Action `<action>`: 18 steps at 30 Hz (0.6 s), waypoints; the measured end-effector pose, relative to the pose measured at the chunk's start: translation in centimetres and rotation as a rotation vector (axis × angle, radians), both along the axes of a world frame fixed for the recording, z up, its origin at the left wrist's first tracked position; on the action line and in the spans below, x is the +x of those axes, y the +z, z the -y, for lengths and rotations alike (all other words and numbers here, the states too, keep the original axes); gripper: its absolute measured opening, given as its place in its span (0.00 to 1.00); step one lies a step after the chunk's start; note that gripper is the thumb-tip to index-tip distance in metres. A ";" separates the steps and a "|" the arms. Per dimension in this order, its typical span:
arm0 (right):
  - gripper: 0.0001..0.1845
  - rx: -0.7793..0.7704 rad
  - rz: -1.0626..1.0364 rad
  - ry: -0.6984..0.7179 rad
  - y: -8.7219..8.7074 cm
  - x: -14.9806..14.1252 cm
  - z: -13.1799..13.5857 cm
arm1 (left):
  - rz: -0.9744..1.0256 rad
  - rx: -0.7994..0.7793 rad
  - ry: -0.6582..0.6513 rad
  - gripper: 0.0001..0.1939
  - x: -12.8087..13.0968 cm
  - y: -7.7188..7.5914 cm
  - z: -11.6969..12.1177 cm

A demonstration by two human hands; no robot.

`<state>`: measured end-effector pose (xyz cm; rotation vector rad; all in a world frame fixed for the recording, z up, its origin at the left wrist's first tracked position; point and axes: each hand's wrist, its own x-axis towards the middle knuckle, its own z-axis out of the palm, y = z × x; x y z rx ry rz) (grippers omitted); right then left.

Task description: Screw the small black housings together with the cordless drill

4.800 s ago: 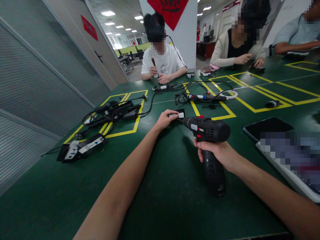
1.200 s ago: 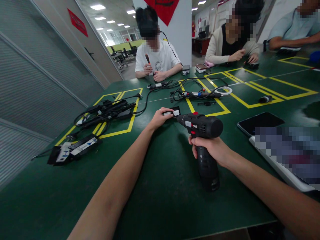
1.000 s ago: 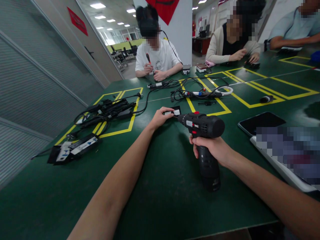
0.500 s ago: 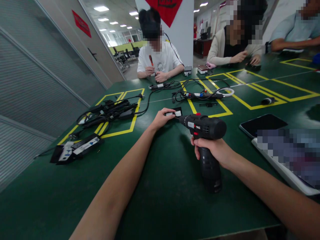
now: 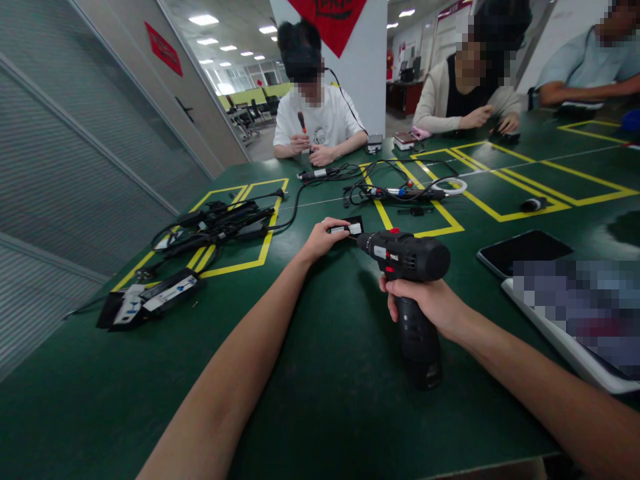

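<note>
My right hand (image 5: pixel 417 300) is wrapped round the grip of a black cordless drill (image 5: pixel 407 255) with red details, its chuck pointing left and away from me. Close to the chuck lies a small black piece with a white label (image 5: pixel 354 228) on the green table (image 5: pixel 320 400). My left hand (image 5: pixel 324 239) is closed on the near left side of this piece, fingers over its edge. The tip of the bit is too small to make out, so I cannot tell whether it touches the piece.
Bundled black cables and adapters (image 5: pixel 220 227) lie at the left, beside black labelled parts (image 5: pixel 150 300). More cables and a pen-like tool (image 5: pixel 400 192) lie beyond my hands. A phone (image 5: pixel 525 252) and a white-edged tablet (image 5: pixel 545 327) lie at the right. Across the table, a person (image 5: pixel 320 120) holds a screwdriver.
The view has shifted very slightly. My hands, the drill and the labelled piece stay in nearly the same place.
</note>
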<state>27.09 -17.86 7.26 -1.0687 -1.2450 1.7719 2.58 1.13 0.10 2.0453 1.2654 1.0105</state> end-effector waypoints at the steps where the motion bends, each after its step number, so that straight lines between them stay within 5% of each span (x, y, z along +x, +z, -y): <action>1: 0.07 -0.001 0.006 -0.004 0.0 0.0 0.0 | 0.003 -0.001 -0.003 0.19 0.0 0.0 0.0; 18: 0.09 0.008 0.003 -0.009 -0.2 -0.1 0.0 | 0.013 0.003 0.002 0.18 0.0 -0.2 -0.2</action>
